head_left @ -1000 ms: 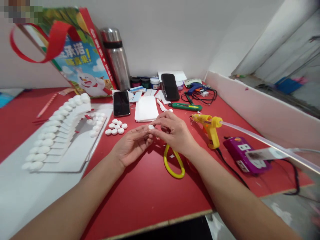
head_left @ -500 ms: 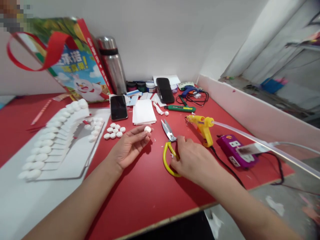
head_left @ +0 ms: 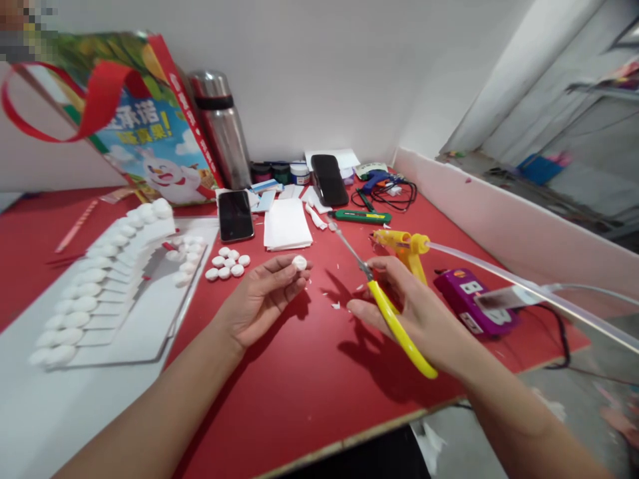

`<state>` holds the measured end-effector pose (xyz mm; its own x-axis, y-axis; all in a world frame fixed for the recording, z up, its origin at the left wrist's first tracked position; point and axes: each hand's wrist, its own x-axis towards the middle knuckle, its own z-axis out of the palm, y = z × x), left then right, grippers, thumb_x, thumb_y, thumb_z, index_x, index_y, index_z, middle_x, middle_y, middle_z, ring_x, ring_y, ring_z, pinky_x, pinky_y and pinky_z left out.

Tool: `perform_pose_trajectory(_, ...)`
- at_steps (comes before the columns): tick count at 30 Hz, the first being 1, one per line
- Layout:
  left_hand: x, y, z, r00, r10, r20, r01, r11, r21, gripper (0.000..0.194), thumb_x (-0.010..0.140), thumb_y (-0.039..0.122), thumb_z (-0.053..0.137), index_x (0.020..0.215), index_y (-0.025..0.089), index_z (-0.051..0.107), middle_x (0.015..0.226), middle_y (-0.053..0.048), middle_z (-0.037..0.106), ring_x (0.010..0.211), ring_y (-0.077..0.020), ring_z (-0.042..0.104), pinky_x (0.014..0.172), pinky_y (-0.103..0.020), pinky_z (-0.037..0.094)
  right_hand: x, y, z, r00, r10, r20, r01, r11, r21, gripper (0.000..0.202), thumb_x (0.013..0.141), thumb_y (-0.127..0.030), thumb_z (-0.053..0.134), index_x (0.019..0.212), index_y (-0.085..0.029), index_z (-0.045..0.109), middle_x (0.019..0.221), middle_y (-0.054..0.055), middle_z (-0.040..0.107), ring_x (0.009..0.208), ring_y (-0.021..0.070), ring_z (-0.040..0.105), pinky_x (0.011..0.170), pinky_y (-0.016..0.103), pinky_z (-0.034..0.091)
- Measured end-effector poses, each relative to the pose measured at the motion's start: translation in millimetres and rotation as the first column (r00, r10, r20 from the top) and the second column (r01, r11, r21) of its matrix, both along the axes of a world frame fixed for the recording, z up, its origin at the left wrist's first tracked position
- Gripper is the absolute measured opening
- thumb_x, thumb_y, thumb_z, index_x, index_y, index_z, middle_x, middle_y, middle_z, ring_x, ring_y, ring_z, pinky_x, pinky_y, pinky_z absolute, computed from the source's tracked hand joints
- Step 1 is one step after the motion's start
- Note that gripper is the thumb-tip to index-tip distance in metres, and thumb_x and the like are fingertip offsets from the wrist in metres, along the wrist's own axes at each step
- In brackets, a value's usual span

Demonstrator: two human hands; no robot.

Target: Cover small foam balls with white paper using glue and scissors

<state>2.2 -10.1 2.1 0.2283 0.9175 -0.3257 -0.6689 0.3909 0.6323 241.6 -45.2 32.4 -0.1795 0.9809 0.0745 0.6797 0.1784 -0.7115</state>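
Observation:
Between the thumb and fingers of my left hand (head_left: 267,293) is a small round white disc (head_left: 299,263), held just above the red table. My right hand (head_left: 407,299) has lifted a pair of scissors (head_left: 399,329) with yellow handles; the blades point away toward the back of the table. Its thumb stands apart from the handle while the fingers hold the far side. Several like white discs (head_left: 227,263) lie in a cluster left of my left hand. Farther left, white discs (head_left: 82,304) line the stepped edge of a white paper structure (head_left: 124,293).
Folded white paper (head_left: 287,224), two phones (head_left: 236,216) and a green cutter (head_left: 362,217) lie behind my hands. A yellow glue gun (head_left: 407,246) and a purple box (head_left: 472,303) are at the right. A steel flask (head_left: 222,130) stands beside a printed bag (head_left: 154,126).
My right hand has picked the scissors up off the table and turned them upright on edge. White scraps show where they lay. My left hand still holds the disc, turned slightly.

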Motion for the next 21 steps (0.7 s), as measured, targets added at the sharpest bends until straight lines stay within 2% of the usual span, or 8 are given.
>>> perform_pose_trajectory(4,0.2,-1.9,-1.9,0.999,-0.037,0.000,0.037,0.999,0.024,0.014,0.077,0.000,0.078,0.088,0.008,0.077,0.087,-0.007,0.077,0.075,-0.0119,0.074,0.073,-0.017,0.063,-13.3,-3.1,-0.5,0.994,0.084,0.072,-0.092,0.990,0.108,0.053,0.082,-0.053,0.077,0.117,-0.021,0.052,0.095,0.002,0.061,0.080,0.0171,0.059,0.073,0.029,0.049)
perform_pose_trajectory(9,0.2,-2.9,-4.0,0.998,-0.058,0.002,0.058,0.997,0.051,0.020,0.069,0.004,0.086,0.087,0.010,0.078,0.081,-0.004,0.076,0.075,-0.0119,0.073,0.073,-0.017,0.062,-24.0,-6.8,-9.4,0.975,0.103,0.195,-0.139,0.974,0.181,0.066,0.078,-0.055,0.079,0.124,-0.018,0.051,0.109,0.010,0.064,0.095,0.0253,0.063,0.083,0.037,0.051)
perform_pose_trajectory(14,1.1,-3.5,-6.8,0.997,-0.078,0.001,0.078,0.991,0.111,0.016,0.071,0.007,0.086,0.083,0.011,0.078,0.079,-0.001,0.075,0.075,-0.0097,0.071,0.077,-0.017,0.061,-30.2,-8.6,-13.1,0.961,0.080,0.266,-0.132,0.974,0.184,0.065,0.079,-0.060,0.076,0.123,-0.018,0.054,0.112,0.015,0.062,0.098,0.0302,0.065,0.081,0.042,0.053)
perform_pose_trajectory(21,1.9,-3.6,-6.6,0.998,-0.054,-0.041,0.058,0.991,0.122,0.017,0.069,0.008,0.088,0.083,0.011,0.079,0.081,-0.003,0.077,0.078,-0.0106,0.072,0.078,-0.017,0.060,-31.1,-7.4,-12.4,0.948,0.077,0.309,-0.148,0.966,0.212,0.066,0.081,-0.064,0.073,0.123,-0.016,0.056,0.109,0.015,0.063,0.091,0.0304,0.068,0.075,0.041,0.055)
